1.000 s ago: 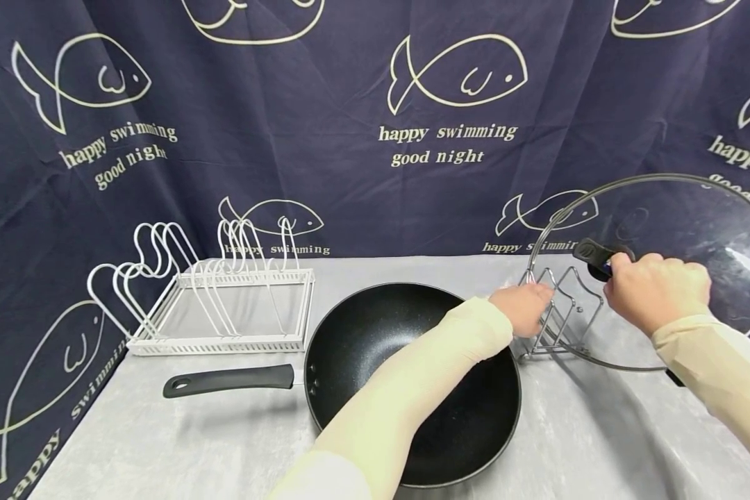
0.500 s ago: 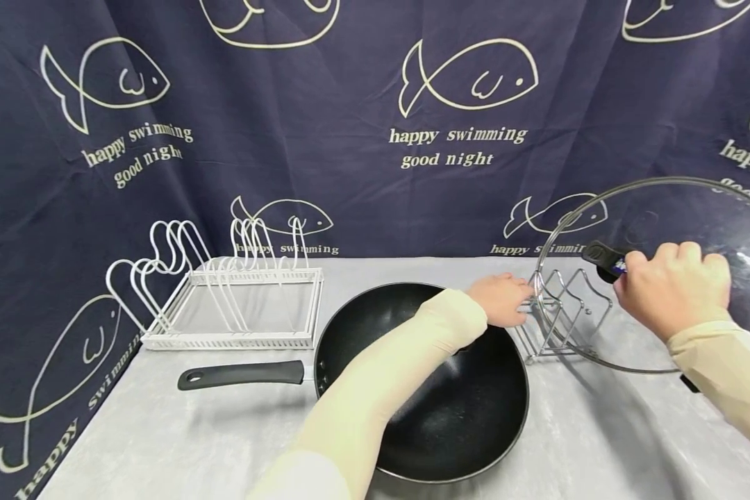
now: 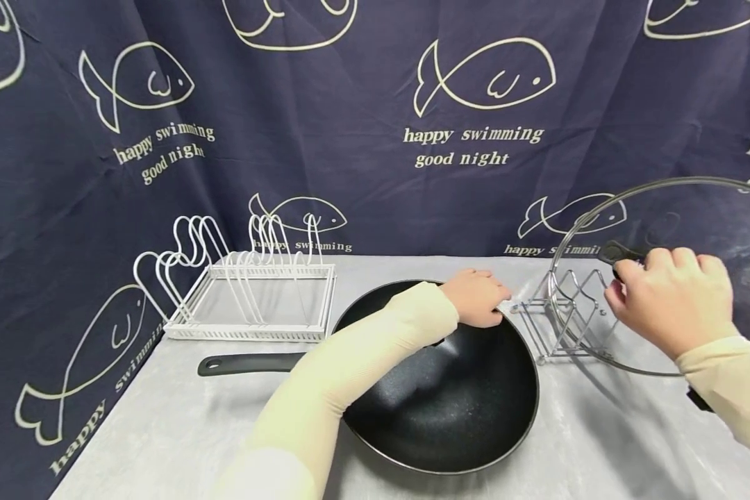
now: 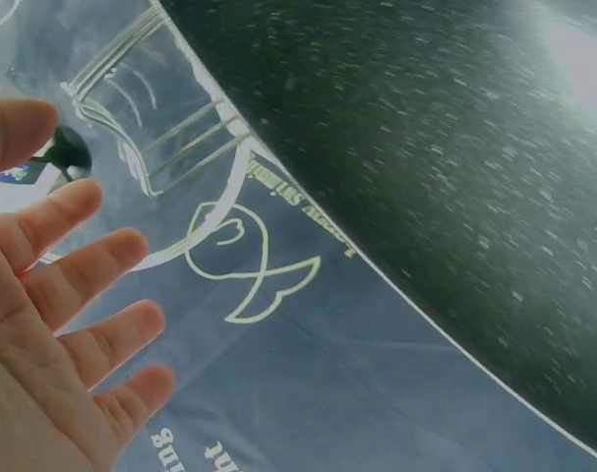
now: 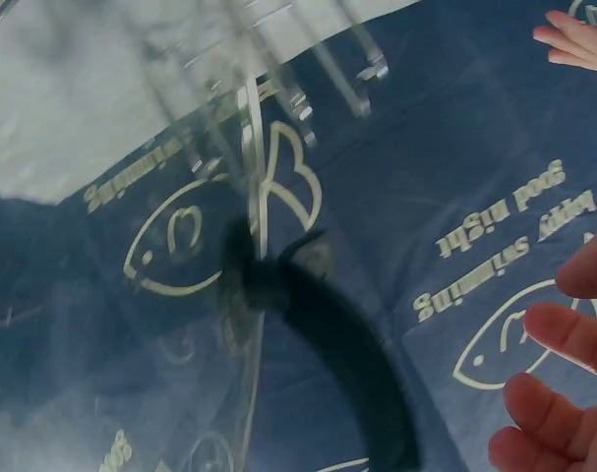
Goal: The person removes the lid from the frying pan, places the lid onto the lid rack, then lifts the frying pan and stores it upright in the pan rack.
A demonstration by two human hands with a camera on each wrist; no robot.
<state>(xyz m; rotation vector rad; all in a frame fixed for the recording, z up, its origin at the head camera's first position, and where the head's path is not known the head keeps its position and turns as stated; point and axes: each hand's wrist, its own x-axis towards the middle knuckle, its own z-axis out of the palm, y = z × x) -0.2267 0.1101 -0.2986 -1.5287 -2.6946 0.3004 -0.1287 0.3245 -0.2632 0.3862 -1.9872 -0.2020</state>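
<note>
A glass lid (image 3: 700, 215) with a metal rim stands tilted upright in a small silver wire rack (image 3: 569, 351) on the right of the table. My right hand (image 3: 675, 302) is beside the lid's black handle (image 3: 614, 251); the right wrist view has its loosely bent fingers (image 5: 549, 413) apart from that handle. Over the far right rim of a black wok (image 3: 450, 423) is my left hand (image 3: 477, 298). Its spread fingers (image 4: 96, 265) hold nothing in the left wrist view. Whether the left hand touches the rim, I cannot tell.
On the left of the grey table (image 3: 156, 417) stands a white rack (image 3: 250, 333) with tall curved wire dividers. The wok's long black handle (image 3: 244, 364) points left, in front of that rack. A dark blue fish-print curtain (image 3: 350, 139) hangs behind.
My left hand has moved left from the silver rack to above the wok. My right hand has come off the lid's handle. The head view has turned slightly right.
</note>
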